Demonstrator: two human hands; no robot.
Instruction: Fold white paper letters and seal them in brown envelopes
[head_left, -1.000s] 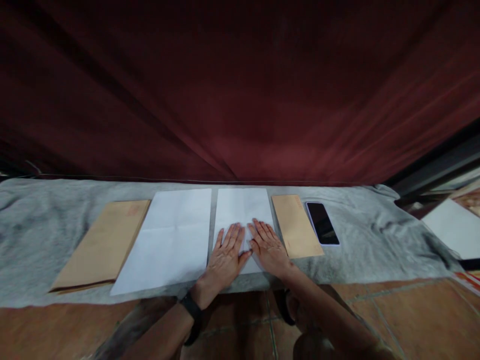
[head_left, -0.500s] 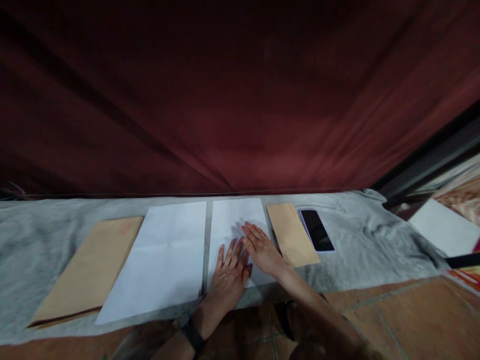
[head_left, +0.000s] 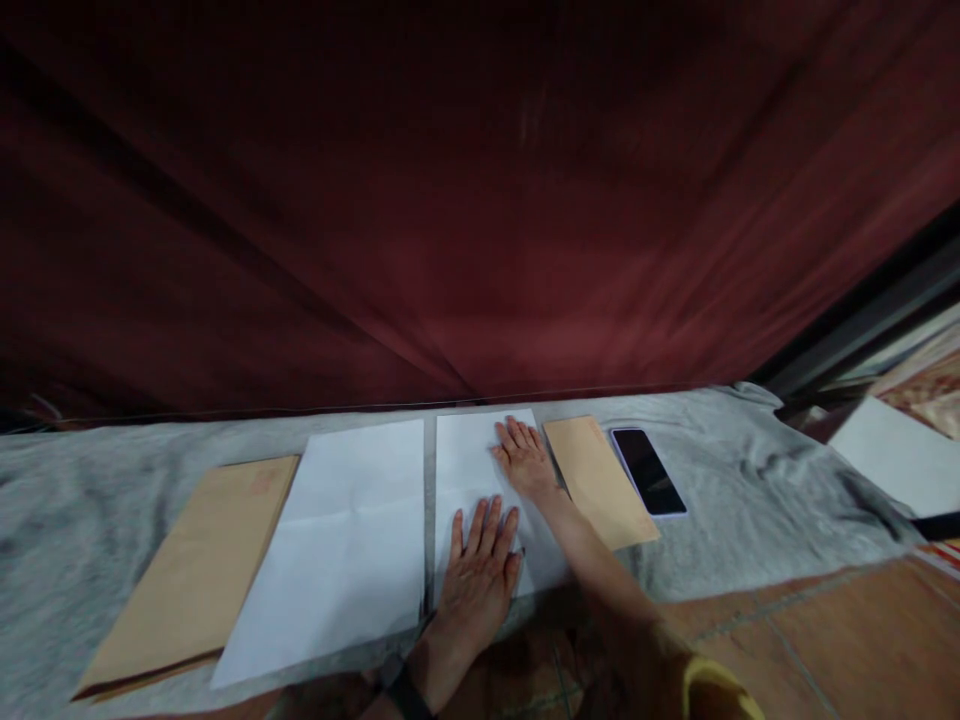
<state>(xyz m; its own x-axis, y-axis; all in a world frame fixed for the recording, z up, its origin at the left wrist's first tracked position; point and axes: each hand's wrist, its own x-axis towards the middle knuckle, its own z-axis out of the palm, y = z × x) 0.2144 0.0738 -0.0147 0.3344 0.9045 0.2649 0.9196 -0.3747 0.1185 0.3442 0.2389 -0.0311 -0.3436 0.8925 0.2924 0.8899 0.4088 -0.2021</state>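
A white sheet of paper [head_left: 469,455] lies on the grey cloth in front of me. My left hand [head_left: 478,575] rests flat on its lower part, fingers spread, with a dark band on the wrist. Higher up, by the sheet's right edge, my right hand [head_left: 527,460] is also laid flat with its fingers apart. Neither hand grips anything. To the left is a second, larger-looking stack or sheet of white paper [head_left: 337,550] with a faint crease across it. Just right of my right hand lies a brown envelope [head_left: 600,480].
A pile of brown envelopes [head_left: 199,570] lies at the left. Right of the single envelope is a phone [head_left: 649,470] with a dark screen. Grey cloth [head_left: 750,500] covers the surface, a dark red curtain [head_left: 480,250] hangs behind, and a white board-like thing [head_left: 900,455] shows at the right.
My hands have moved apart. The right slid up toward the sheet's far right corner, while the left stayed on the lower part. The view has shifted slightly.
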